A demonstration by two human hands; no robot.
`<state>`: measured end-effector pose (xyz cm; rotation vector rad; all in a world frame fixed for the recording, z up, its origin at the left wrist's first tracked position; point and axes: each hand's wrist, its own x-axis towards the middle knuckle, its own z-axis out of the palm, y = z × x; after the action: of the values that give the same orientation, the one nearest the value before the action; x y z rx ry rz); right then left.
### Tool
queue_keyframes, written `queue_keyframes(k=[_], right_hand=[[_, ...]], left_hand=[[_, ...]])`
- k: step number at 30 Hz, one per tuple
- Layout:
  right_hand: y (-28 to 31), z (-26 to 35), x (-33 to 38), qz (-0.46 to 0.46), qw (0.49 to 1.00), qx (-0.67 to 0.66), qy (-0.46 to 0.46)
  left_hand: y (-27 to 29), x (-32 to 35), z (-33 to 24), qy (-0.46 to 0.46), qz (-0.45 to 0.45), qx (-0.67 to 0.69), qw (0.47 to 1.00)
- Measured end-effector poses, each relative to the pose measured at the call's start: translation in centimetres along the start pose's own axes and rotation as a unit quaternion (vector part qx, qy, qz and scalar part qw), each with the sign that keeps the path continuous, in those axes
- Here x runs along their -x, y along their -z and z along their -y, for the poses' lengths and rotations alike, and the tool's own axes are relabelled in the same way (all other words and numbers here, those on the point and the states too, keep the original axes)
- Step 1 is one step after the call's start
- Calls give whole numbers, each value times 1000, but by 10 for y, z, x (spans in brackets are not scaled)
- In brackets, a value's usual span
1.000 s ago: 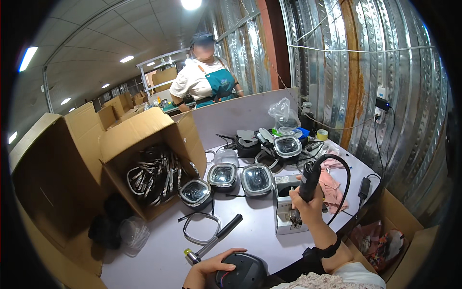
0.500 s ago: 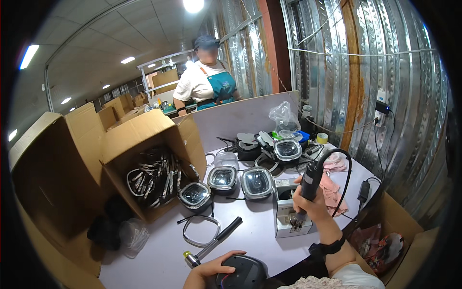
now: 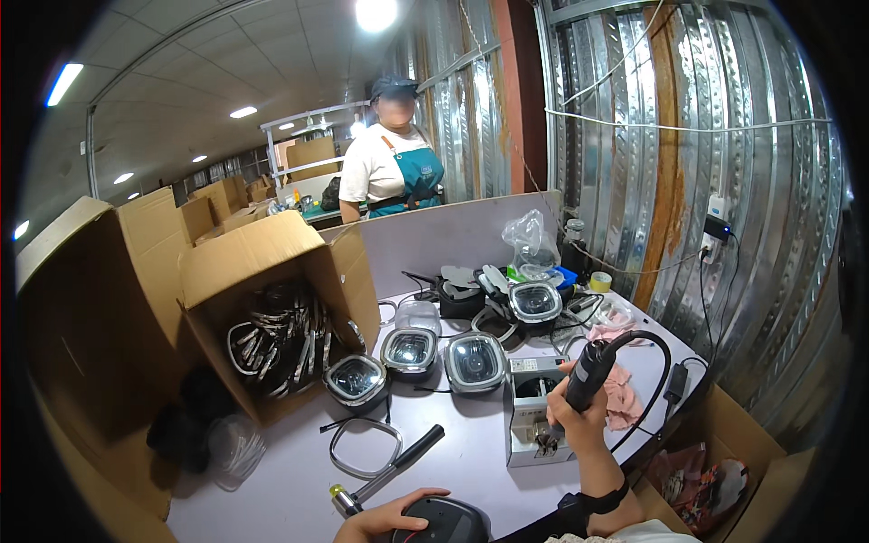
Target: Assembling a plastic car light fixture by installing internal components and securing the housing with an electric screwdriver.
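My right hand (image 3: 579,423) is wrapped around a black corded electric screwdriver (image 3: 590,373), its lower end pointing down at the front of a small white box-shaped screw feeder (image 3: 536,451). The tip is hard to make out behind my fingers. At the near edge my left hand (image 3: 391,518) holds a rounded black lamp housing (image 3: 445,521), thumb across its top; part of it is cut off by the picture's edge. Just beyond lie a hammer (image 3: 398,466) with a black handle and yellow tip, and a loose silver ring frame (image 3: 366,448).
Several square lamps, one a front-row lamp (image 3: 475,362), stand across the table. A cardboard box (image 3: 244,253) of silver frames is at left. Pink cloth (image 3: 622,398) lies beyond the screwdriver; an open carton (image 3: 733,430) stands at right. A person (image 3: 394,163) is behind the divider.
The view has shifted, so the table items sit slightly lower and further left. Both hands keep their holds; the screwdriver remains at the screw feeder.
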<state>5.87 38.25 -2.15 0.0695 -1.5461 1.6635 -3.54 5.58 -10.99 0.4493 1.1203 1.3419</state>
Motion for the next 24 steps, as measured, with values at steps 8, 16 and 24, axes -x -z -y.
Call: queue_keyframes(k=[8, 16, 24], right_hand=[[8, 0, -7, 65, 997, -46, -20], [-18, 5, -9, -35, 998, 56, -19], [-3, -4, -9, -5, 1000, 25, 11]], left_hand=[[-4, 2, -2, -6, -9, -4, 1000], [-1, 0, 1, -12, -6, -28, 1000], [0, 2, 1, -46, -11, -103, 994]])
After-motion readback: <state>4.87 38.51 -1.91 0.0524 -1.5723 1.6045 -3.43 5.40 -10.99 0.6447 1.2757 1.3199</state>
